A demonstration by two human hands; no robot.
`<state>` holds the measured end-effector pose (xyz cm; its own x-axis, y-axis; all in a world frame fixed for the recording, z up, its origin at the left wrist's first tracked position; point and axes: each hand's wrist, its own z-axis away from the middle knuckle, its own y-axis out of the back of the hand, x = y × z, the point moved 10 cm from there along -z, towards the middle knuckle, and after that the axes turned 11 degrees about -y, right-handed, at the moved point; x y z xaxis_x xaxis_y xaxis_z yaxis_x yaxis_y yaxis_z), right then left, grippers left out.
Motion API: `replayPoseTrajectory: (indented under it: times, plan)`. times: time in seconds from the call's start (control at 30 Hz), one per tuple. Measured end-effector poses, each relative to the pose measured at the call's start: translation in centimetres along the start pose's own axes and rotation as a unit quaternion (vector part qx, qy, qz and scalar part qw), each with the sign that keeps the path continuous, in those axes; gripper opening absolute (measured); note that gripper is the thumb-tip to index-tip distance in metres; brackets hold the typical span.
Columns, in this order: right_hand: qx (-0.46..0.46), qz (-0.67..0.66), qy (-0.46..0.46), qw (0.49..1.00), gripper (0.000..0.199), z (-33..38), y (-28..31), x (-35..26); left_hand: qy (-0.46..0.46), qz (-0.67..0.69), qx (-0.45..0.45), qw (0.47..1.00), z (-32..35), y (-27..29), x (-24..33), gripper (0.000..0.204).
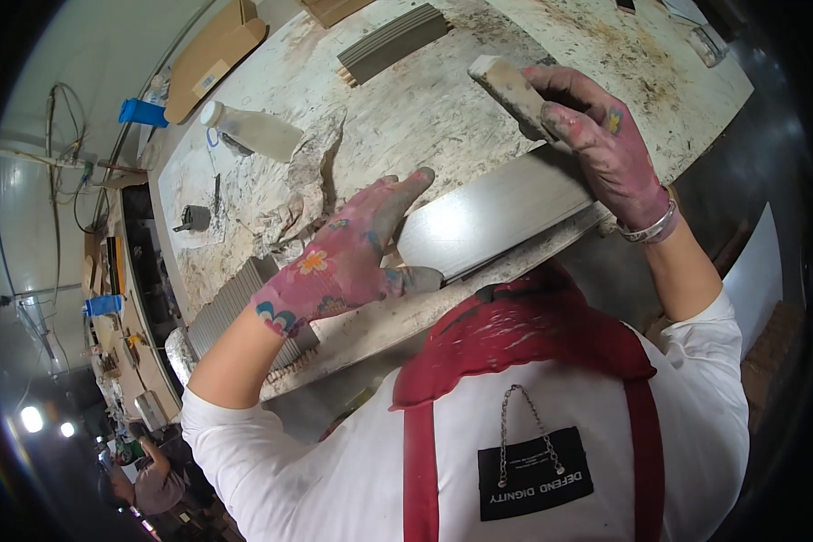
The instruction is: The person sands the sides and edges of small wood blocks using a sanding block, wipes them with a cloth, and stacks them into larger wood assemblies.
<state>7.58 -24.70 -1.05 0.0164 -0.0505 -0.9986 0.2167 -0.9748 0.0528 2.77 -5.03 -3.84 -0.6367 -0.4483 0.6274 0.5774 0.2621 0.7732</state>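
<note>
A smooth silvery flat strip (492,217) lies along the near edge of the worktable, apparently over other strips. My left hand (343,244), in a stained pink flowered glove, is at its left end. The thumb and fingers are spread apart, the thumb by the strip's near corner and the fingers stretched past its far side. In a matching glove, my right hand (605,135) grips a dirty whitish block (512,90) between thumb and fingers, above the strip's right part. The block is tilted, and its underside is hidden.
A stack of grey strips (393,43) lies at the table's far side, another (230,312) at the near left. Left of centre are a cloudy bottle (266,134) and a crumpled cloth (307,181). A small grey cup (194,218) stands farther left. Another person (158,483) appears lower left.
</note>
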Motion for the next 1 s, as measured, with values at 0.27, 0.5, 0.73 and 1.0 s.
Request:
replayPoseTrajectory:
  times: [0.27, 0.5, 0.73, 1.0]
  plan:
    - [0.020, 0.028, 0.048, 0.998, 0.034, 0.5, -0.6, -0.9, 0.023, -0.091, 0.006, 0.996, -1.5, 0.1, 1.1, 0.093]
    - [0.019, -0.024, 0.065, 0.997, 0.037, 0.7, -0.7, -0.5, 0.021, -0.044, 0.020, 0.999, -3.7, 0.1, 1.7, 0.095]
    - [0.022, -0.037, 0.048, 0.998, 0.039, 0.6, -0.6, -0.5, 0.035, -0.069, 0.076, 0.994, -6.8, 0.9, 1.6, 0.080]
    - [0.104, -0.183, 0.095, 0.973, 0.049, 2.1, 5.8, -1.0, 0.144, 0.114, 0.333, 0.925, -5.1, 9.8, -15.9, 0.027]
